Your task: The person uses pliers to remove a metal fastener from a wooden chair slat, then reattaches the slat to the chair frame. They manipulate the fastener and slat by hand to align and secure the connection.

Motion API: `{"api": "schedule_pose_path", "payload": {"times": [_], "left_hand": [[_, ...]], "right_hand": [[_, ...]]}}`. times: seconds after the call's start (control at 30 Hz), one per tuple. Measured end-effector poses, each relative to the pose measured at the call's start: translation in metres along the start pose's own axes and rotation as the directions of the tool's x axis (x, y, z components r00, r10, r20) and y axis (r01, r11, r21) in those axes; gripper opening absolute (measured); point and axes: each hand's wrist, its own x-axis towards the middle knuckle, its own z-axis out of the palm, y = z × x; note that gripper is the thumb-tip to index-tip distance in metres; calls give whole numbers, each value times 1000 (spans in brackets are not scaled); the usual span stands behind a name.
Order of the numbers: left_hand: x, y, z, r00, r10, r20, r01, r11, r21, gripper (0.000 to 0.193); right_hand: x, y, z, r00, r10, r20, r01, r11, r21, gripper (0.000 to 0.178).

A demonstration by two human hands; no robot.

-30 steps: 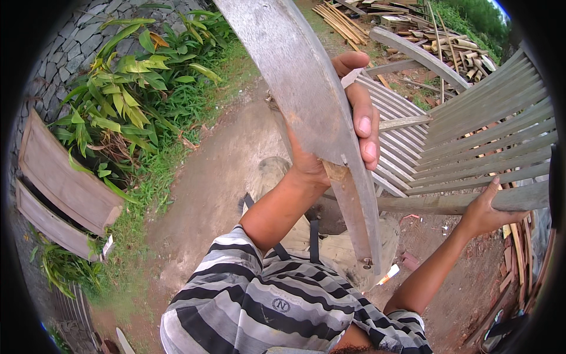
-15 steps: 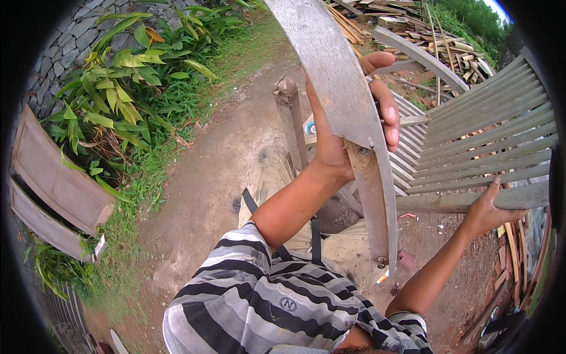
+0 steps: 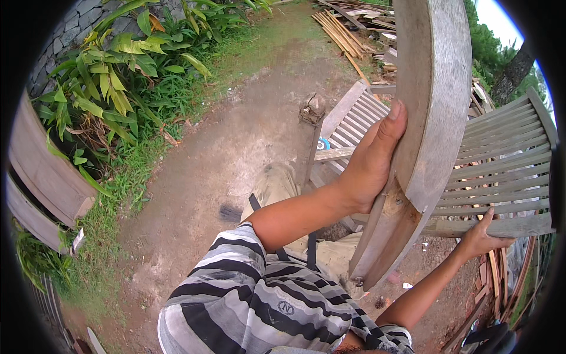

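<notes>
We stand outdoors on a bare dirt path [image 3: 230,153] that runs away ahead of us, with grass along its left side. Broad-leaved green plants [image 3: 118,76] fill the upper left below a grey stone wall [image 3: 59,41], and weathered boards [image 3: 41,171] lean at the far left. Far ahead lies a heap of scrap timber [image 3: 348,26], and a tree trunk [image 3: 512,74] stands at the upper right.

On our right a grey slatted wooden panel [image 3: 507,171] stands on edge; a second slatted piece [image 3: 354,118] lies flat behind it, beside an upright wooden post [image 3: 309,141]. These crowd the right of the path.

Closest to us rises a long curved plank [image 3: 433,100], grey and worn, tilted up past the top of the view. Its lower end joins a shorter, darker wooden piece [image 3: 383,242].

Our left hand [image 3: 374,162] grips the curved plank from its left edge, thumb laid up along its face. Our right hand [image 3: 480,236] rests on the lower rail of the slatted panel, fingers curled over it.

Small bits of debris [image 3: 407,285] dot the soil below.
</notes>
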Motion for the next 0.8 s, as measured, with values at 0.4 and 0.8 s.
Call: {"api": "schedule_pose_path", "payload": {"times": [0.4,0.8], "left_hand": [[61,164,-104,833,172,526,-271,955,117,81],[67,121,-190,995,-68,70,30,897,442,74]], "right_hand": [[2,-18,-1,995,97,19,-97,995,14,87],[-166,-183,16,936,-72,345,-40,951,306,40]]}}
